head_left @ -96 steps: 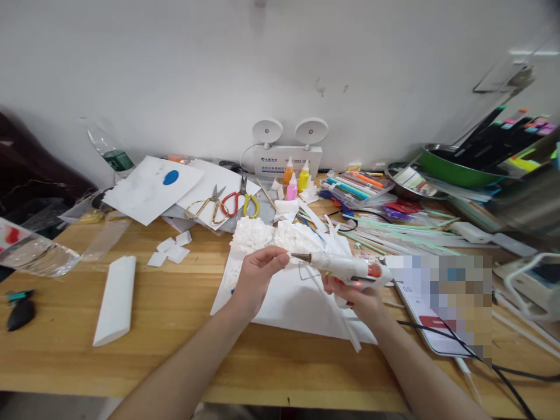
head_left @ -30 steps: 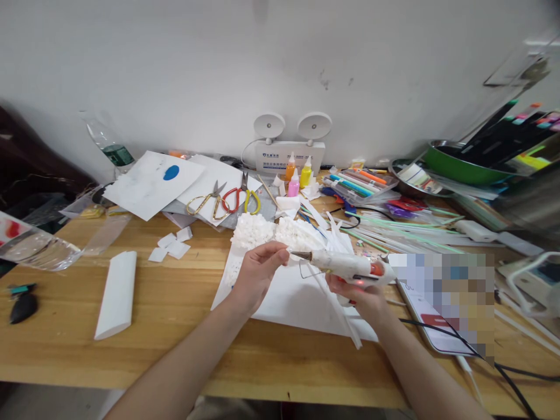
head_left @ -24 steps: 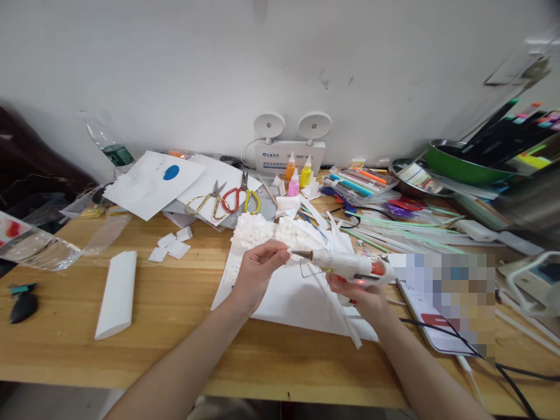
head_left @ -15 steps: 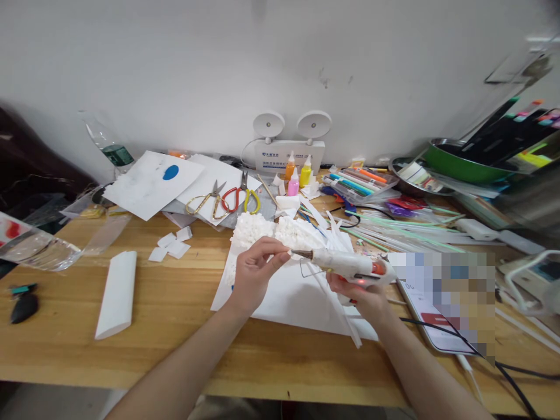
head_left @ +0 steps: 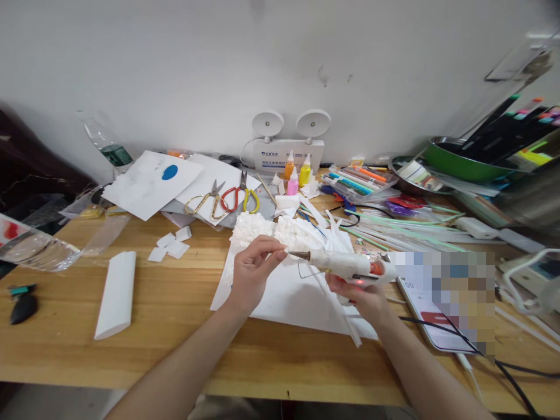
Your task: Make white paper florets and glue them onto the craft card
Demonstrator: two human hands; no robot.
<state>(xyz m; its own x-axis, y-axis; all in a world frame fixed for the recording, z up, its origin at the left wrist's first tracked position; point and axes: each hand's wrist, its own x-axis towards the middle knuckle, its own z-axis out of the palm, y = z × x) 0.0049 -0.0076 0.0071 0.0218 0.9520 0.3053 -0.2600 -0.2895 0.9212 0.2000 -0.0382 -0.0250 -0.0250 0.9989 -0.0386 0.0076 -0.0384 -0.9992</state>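
My right hand (head_left: 359, 294) is wrapped round the handle of a white hot glue gun (head_left: 339, 262), whose nozzle points left. At the nozzle's tip, my left hand (head_left: 258, 268) pinches a tiny white piece (head_left: 286, 251) between thumb and forefinger. Both hands are above a white paper sheet (head_left: 284, 303) on the wooden table. Behind my left hand, lumpy white clusters (head_left: 254, 227) lie on the sheet's far part. White strips (head_left: 341, 233) lie beyond the glue gun.
Scissors (head_left: 214, 201), red-and-yellow pliers (head_left: 240, 198) and small paint bottles (head_left: 293, 181) are at the back. On the left lie a folded white paper piece (head_left: 117, 294) and several white squares (head_left: 177, 248). A phone (head_left: 431, 315) and black cables (head_left: 516, 373) are on the right.
My left hand and the glue gun's nozzle have shifted very slightly left. The grips of both hands look the same.
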